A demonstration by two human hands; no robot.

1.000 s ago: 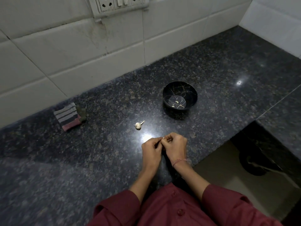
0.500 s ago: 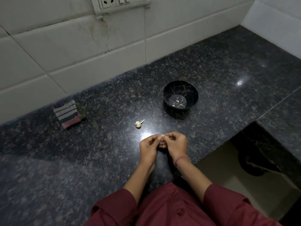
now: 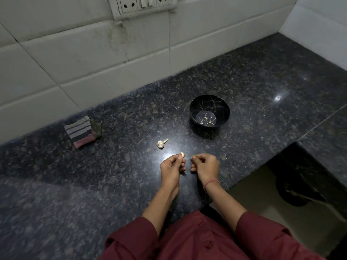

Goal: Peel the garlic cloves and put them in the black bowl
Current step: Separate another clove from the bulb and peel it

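- A person in a maroon shirt (image 3: 197, 239) stands at the near edge of a dark speckled tabletop (image 3: 105, 177), with both forearms reaching out over it.
- The left hand (image 3: 171, 167) is held just above the tabletop. Its grip is narrow: the thumb and fingertips pinch a pale garlic clove (image 3: 182, 154), which sticks out past the fingertips on the far side.
- The right hand (image 3: 205, 165) is just beside the left one, with a small gap between them. A reddish thread band (image 3: 212, 182) circles its wrist. Its fingers are curled in, and the thumb and forefinger pinch a pale scrap (image 3: 191, 158) that is too small to make out further.
- A garlic bulb (image 3: 161, 144) lies on the tabletop a little beyond the left hand and slightly to its left. Its short stalk points to the right.
- The black bowl (image 3: 223, 109) stands upright farther back and to the right, well apart from both hands. It has thin gold crack-like lines inside, and two pale cloves (image 3: 206, 118) lie on its bottom.
- A folded striped cloth (image 3: 80, 131) lies far to the left, close to the wall.
- A white tiled wall (image 3: 93, 59) rises behind the tabletop, with a socket and switch panel (image 3: 142, 3) at the top.
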